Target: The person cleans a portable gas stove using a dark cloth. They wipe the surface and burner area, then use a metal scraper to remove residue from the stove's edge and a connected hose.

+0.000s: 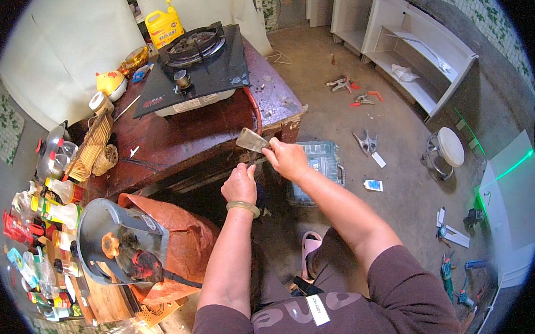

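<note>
Both my hands are raised in front of me, close together, near the front edge of a dark red wooden table (188,146). My right hand (289,159) grips a flat, worn blade (253,141) that looks like a scraper; its broad end points up and left. Just below and left of it, my left hand (240,185) is closed in a fist, with a bangle on the wrist. A thin dark piece (251,158) rises from that fist towards the blade. The fingers hide most of this piece, and I cannot tell if it touches the blade.
A black gas stove (200,79) stands on the table. Left of my arms is a gas cylinder (93,242) beside orange sheeting (186,236). A toolbox (324,156), spring clamps (366,141) and a round stool (450,146) are on the floor, near a white cabinet (419,61).
</note>
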`<act>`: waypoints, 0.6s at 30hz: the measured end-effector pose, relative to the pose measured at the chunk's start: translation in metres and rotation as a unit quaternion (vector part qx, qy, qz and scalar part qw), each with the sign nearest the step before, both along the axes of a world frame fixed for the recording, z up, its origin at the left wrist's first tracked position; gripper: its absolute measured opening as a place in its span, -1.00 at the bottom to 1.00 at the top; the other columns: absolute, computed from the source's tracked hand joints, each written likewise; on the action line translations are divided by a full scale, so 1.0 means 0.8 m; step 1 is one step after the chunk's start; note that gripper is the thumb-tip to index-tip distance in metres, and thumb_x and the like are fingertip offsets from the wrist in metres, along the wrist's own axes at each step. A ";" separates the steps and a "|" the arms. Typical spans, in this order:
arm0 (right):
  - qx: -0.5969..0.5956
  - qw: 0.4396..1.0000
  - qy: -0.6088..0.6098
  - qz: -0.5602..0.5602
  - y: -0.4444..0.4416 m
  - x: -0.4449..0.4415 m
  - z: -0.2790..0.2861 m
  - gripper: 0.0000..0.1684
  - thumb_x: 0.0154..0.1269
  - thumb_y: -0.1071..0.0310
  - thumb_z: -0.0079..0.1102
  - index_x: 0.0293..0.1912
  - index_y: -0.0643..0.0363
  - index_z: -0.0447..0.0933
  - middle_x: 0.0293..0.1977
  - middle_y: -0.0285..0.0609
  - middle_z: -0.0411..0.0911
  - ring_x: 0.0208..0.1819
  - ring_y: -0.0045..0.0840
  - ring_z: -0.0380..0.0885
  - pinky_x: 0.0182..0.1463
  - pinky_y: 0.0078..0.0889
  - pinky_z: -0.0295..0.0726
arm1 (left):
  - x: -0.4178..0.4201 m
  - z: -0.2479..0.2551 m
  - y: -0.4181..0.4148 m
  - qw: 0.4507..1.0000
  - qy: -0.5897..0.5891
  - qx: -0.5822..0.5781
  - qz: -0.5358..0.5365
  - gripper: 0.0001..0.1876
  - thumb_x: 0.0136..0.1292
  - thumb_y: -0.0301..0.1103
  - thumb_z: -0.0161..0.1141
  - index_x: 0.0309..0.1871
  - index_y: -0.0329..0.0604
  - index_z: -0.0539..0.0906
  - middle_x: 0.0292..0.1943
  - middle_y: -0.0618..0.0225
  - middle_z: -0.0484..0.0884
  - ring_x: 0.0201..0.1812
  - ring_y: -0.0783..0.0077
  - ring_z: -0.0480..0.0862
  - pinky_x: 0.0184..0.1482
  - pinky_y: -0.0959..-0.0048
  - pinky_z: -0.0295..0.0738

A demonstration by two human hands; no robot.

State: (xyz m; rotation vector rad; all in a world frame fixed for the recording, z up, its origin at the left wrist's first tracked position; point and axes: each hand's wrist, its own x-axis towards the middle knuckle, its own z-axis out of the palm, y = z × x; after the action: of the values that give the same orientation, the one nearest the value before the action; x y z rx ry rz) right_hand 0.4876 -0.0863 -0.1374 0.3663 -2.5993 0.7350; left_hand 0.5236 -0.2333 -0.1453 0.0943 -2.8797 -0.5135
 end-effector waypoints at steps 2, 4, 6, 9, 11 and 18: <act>0.004 1.000 0.014 0.013 0.000 0.001 0.001 -0.68 0.23 0.05 0.04 -0.41 0.11 0.35 -0.61 -0.04 0.50 -0.51 -0.10 0.53 -0.45 -0.05 0.47 | 0.000 -0.001 0.000 1.000 0.008 -0.003 -0.001 -0.67 0.27 -0.01 -0.03 -0.31 -0.10 0.51 -0.38 0.20 0.63 -0.40 0.03 0.63 -0.38 0.13 0.50; 0.003 0.999 0.033 0.012 0.003 0.000 0.006 -0.67 0.22 0.05 0.05 -0.41 0.12 0.36 -0.60 -0.03 0.51 -0.50 -0.10 0.53 -0.45 -0.06 0.46 | 0.000 0.001 0.000 1.000 0.013 -0.003 -0.007 -0.66 0.27 -0.01 -0.03 -0.32 -0.10 0.51 -0.38 0.20 0.63 -0.40 0.03 0.63 -0.38 0.13 0.51; -0.034 0.999 0.008 -0.025 0.005 -0.016 0.016 -0.67 0.22 0.06 0.05 -0.40 0.14 0.37 -0.56 -0.01 0.53 -0.48 -0.09 0.53 -0.42 -0.05 0.47 | -0.001 0.007 -0.002 1.000 0.016 -0.001 -0.011 -0.66 0.27 -0.01 -0.03 -0.32 -0.11 0.51 -0.38 0.20 0.63 -0.40 0.03 0.63 -0.38 0.13 0.51; -0.022 0.999 0.008 -0.044 0.012 -0.029 0.027 -0.67 0.23 0.05 0.03 -0.39 0.14 0.39 -0.55 0.01 0.53 -0.46 -0.08 0.54 -0.39 -0.05 0.48 | -0.001 0.003 -0.002 1.000 0.004 0.000 -0.003 -0.67 0.27 -0.01 -0.02 -0.32 -0.11 0.51 -0.39 0.19 0.62 -0.39 0.03 0.63 -0.38 0.13 0.50; -0.007 0.999 0.001 -0.050 0.014 -0.031 0.027 -0.67 0.23 0.05 0.03 -0.39 0.14 0.39 -0.54 0.01 0.54 -0.46 -0.07 0.54 -0.39 -0.05 0.48 | -0.002 0.005 0.000 1.000 0.005 0.002 -0.005 -0.67 0.27 -0.02 -0.03 -0.32 -0.11 0.51 -0.39 0.19 0.62 -0.39 0.03 0.62 -0.38 0.13 0.50; -0.008 1.000 0.007 0.001 -0.002 0.004 0.002 -0.67 0.23 0.07 0.05 -0.43 0.14 0.35 -0.61 -0.02 0.51 -0.52 -0.07 0.52 -0.45 -0.03 0.46 | -0.001 0.008 0.000 1.000 -0.003 0.004 0.004 -0.66 0.27 -0.02 -0.03 -0.34 -0.11 0.50 -0.39 0.19 0.62 -0.38 0.02 0.62 -0.38 0.13 0.49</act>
State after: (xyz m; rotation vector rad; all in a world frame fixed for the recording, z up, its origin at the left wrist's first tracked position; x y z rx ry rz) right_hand 0.4910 -0.0879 -0.1360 0.3681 -2.5795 0.7509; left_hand 0.5228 -0.2331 -0.1388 0.1089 -2.8814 -0.5255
